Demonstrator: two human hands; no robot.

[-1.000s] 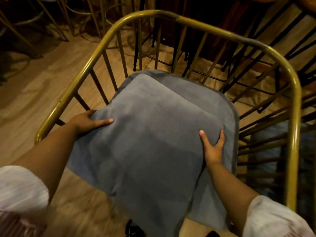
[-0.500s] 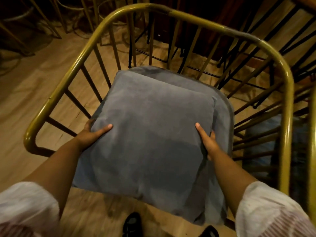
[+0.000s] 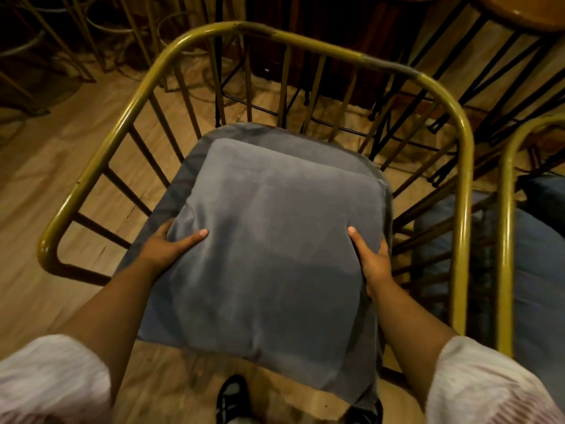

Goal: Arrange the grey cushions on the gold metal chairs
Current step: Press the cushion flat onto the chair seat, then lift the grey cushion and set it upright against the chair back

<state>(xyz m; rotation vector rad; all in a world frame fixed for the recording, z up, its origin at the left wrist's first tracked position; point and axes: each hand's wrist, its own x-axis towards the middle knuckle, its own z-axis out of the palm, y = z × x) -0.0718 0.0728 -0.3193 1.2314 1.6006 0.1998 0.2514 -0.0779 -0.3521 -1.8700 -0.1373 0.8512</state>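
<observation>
A square grey cushion [image 3: 269, 246] lies over the grey padded seat [image 3: 232, 133] of a gold metal chair [image 3: 342, 55], whose curved rail wraps round the back and both sides. My left hand [image 3: 169, 247] grips the cushion's left edge, thumb on top and fingers underneath. My right hand [image 3: 371, 258] grips its right edge the same way. The cushion's near edge overhangs the front of the seat, above my dark shoes [image 3: 232, 399].
A second gold chair [image 3: 506, 215] with a grey cushion [image 3: 538, 270] stands close on the right. Black and gold stool legs [image 3: 477, 75] crowd the far side, under a wooden stool top [image 3: 526, 10]. Wooden floor [image 3: 46, 166] lies to the left.
The cushion has turned from a diagonal tilt to square with the seat and shifted back toward the chair's backrest. Both hands stayed on its side edges.
</observation>
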